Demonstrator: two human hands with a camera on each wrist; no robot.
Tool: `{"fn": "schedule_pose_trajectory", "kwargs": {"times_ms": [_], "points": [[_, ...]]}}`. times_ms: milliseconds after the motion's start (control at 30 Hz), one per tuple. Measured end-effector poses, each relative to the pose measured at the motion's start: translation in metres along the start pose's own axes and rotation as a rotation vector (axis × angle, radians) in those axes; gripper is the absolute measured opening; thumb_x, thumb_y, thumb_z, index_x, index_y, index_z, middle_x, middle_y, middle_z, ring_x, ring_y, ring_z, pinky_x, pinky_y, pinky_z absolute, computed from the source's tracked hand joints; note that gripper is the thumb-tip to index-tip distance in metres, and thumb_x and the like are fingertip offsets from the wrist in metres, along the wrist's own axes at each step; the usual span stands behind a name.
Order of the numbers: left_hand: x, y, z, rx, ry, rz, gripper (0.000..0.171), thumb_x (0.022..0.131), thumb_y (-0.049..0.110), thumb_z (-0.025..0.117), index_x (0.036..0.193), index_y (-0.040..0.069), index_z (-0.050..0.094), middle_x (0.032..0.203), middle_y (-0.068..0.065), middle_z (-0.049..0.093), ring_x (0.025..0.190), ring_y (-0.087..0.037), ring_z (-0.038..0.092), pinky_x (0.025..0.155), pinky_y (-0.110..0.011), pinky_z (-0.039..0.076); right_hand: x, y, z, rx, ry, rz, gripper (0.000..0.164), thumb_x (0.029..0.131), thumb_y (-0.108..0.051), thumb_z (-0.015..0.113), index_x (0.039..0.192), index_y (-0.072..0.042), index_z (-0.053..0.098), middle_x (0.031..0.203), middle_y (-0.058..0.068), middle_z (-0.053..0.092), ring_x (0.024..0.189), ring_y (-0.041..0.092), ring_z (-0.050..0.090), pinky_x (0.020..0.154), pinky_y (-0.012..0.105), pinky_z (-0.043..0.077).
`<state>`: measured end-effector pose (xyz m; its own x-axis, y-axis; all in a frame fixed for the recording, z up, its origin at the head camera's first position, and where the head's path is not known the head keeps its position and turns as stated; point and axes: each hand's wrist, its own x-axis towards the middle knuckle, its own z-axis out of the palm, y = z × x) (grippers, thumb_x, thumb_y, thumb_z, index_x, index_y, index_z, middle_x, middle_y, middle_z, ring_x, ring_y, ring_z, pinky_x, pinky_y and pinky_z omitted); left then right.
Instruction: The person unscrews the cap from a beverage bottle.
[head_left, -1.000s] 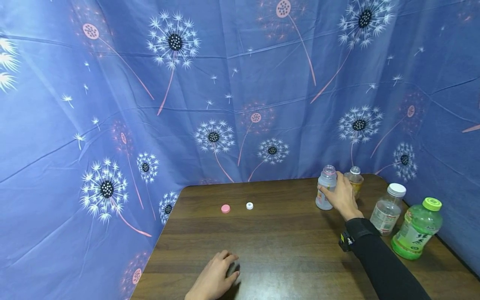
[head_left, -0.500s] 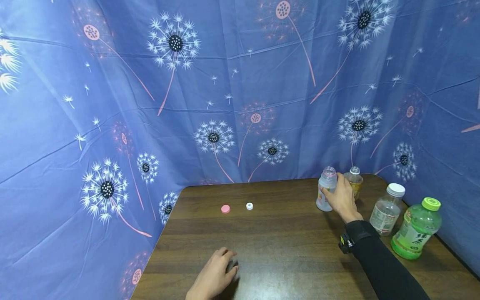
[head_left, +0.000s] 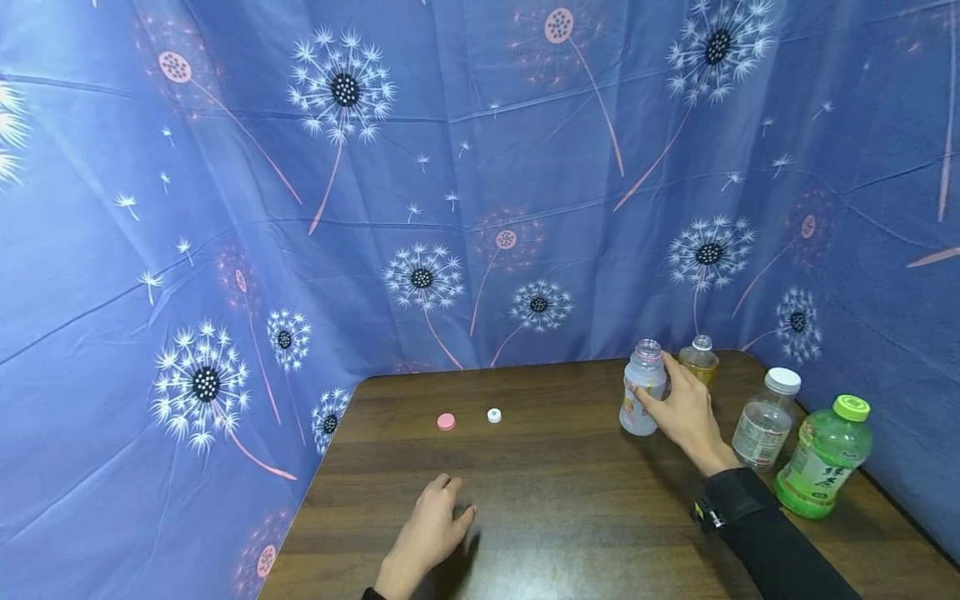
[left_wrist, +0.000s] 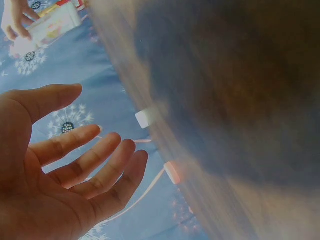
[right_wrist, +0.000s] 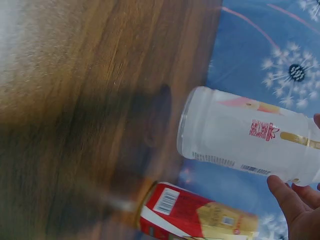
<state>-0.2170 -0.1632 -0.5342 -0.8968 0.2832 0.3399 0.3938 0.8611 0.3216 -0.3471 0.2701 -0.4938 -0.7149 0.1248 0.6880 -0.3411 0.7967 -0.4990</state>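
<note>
My right hand (head_left: pixel 678 408) grips an uncapped, whitish translucent bottle (head_left: pixel 637 410) with a pink ring at its neck, near the back right of the table. In the right wrist view, the printed label and barcodes of this bottle (right_wrist: pixel 250 135) show, with fingertips at its upper part. My left hand (head_left: pixel 431 525) is over the front of the table, fingers loosely bent, palm bare in the left wrist view. Farther back lie a pink cap (head_left: pixel 446 422) and a white cap (head_left: pixel 494 415).
Behind my right hand is an uncapped bottle with a yellow label (head_left: pixel 701 358). On the right stand a clear bottle with a white cap (head_left: pixel 763 425) and a green bottle (head_left: pixel 825 458). A blue dandelion-print cloth (head_left: pixel 465 167) hangs behind the wooden table (head_left: pixel 570 500).
My right hand has brought the whitish bottle slightly toward me, away from the yellow-labelled bottle. My left hand has shifted slightly. The head view has turned a little.
</note>
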Motion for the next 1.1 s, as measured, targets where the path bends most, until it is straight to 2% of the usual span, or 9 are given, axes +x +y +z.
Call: {"fn": "schedule_pose_trajectory", "kwargs": {"times_ms": [100, 167, 267, 367, 567, 733, 867, 1000, 1100], "points": [[0.007, -0.002, -0.001, -0.032, -0.006, -0.02, 0.041, 0.089, 0.017, 0.083, 0.12, -0.006, 0.069, 0.115, -0.02, 0.07, 0.102, -0.037, 0.072, 0.083, -0.046, 0.063, -0.005, -0.008, -0.007, -0.001, 0.028, -0.061, 0.078, 0.08, -0.025, 0.09, 0.144, 0.005, 0.055, 0.099, 0.023, 0.067, 0.078, 0.035, 0.064, 0.061, 0.045, 0.051], [0.012, -0.004, -0.003, -0.056, -0.007, -0.035, 0.041, 0.09, 0.016, 0.082, 0.122, -0.007, 0.069, 0.116, -0.022, 0.069, 0.103, -0.038, 0.072, 0.083, -0.046, 0.063, -0.008, -0.014, -0.012, -0.003, 0.034, -0.087, 0.078, 0.079, -0.025, 0.09, 0.143, 0.004, 0.056, 0.094, 0.019, 0.067, 0.075, 0.029, 0.062, 0.059, 0.038, 0.048], [0.022, -0.007, -0.004, -0.077, -0.006, -0.05, 0.042, 0.091, 0.015, 0.081, 0.124, -0.007, 0.068, 0.118, -0.023, 0.069, 0.104, -0.04, 0.072, 0.083, -0.046, 0.063, -0.012, -0.023, -0.019, -0.006, 0.029, -0.104, 0.078, 0.08, -0.027, 0.091, 0.144, 0.002, 0.057, 0.092, 0.014, 0.066, 0.074, 0.025, 0.06, 0.059, 0.034, 0.046], [0.032, -0.013, -0.002, -0.074, 0.003, -0.063, 0.042, 0.092, 0.016, 0.081, 0.124, -0.006, 0.068, 0.117, -0.023, 0.069, 0.105, -0.04, 0.071, 0.084, -0.046, 0.063, -0.017, -0.033, -0.026, 0.004, 0.016, -0.111, 0.079, 0.081, -0.027, 0.091, 0.145, 0.001, 0.056, 0.097, 0.014, 0.069, 0.076, 0.027, 0.064, 0.061, 0.038, 0.05], [0.05, -0.026, 0.006, -0.047, 0.031, -0.075, 0.04, 0.09, 0.016, 0.082, 0.121, -0.005, 0.07, 0.115, -0.022, 0.07, 0.106, -0.039, 0.071, 0.086, -0.048, 0.062, -0.031, -0.057, -0.037, 0.048, 0.004, -0.162, 0.08, 0.079, -0.023, 0.092, 0.145, 0.002, 0.055, 0.12, 0.023, 0.07, 0.094, 0.041, 0.073, 0.072, 0.057, 0.06], [0.061, -0.031, 0.008, 0.0, 0.059, -0.073, 0.038, 0.088, 0.017, 0.084, 0.117, -0.004, 0.071, 0.112, -0.021, 0.07, 0.102, -0.04, 0.071, 0.087, -0.05, 0.061, -0.042, -0.072, -0.043, 0.067, 0.005, -0.194, 0.081, 0.075, -0.023, 0.094, 0.144, 0.0, 0.058, 0.124, 0.023, 0.07, 0.104, 0.041, 0.072, 0.079, 0.059, 0.059], [0.07, -0.036, 0.01, 0.047, 0.072, -0.068, 0.041, 0.087, 0.02, 0.085, 0.117, -0.004, 0.071, 0.119, -0.023, 0.069, 0.103, -0.041, 0.069, 0.087, -0.052, 0.06, -0.053, -0.083, -0.049, 0.076, -0.004, -0.218, 0.085, 0.073, -0.022, 0.096, 0.145, 0.0, 0.057, 0.125, 0.022, 0.07, 0.105, 0.039, 0.072, 0.079, 0.056, 0.06], [0.078, -0.04, 0.011, 0.094, 0.055, -0.077, 0.045, 0.087, 0.024, 0.085, 0.12, -0.003, 0.07, 0.126, -0.025, 0.065, 0.105, -0.043, 0.066, 0.085, -0.056, 0.059, -0.065, -0.094, -0.053, 0.078, -0.037, -0.259, 0.089, 0.073, -0.022, 0.097, 0.149, -0.003, 0.055, 0.123, 0.015, 0.071, 0.101, 0.029, 0.074, 0.076, 0.047, 0.063], [0.082, -0.043, 0.009, 0.109, 0.032, -0.096, 0.046, 0.088, 0.025, 0.084, 0.123, -0.001, 0.07, 0.129, -0.026, 0.063, 0.106, -0.044, 0.064, 0.082, -0.057, 0.059, -0.074, -0.103, -0.055, 0.086, -0.064, -0.293, 0.09, 0.073, -0.023, 0.097, 0.149, -0.004, 0.054, 0.122, 0.008, 0.071, 0.097, 0.022, 0.074, 0.075, 0.035, 0.063]]}}
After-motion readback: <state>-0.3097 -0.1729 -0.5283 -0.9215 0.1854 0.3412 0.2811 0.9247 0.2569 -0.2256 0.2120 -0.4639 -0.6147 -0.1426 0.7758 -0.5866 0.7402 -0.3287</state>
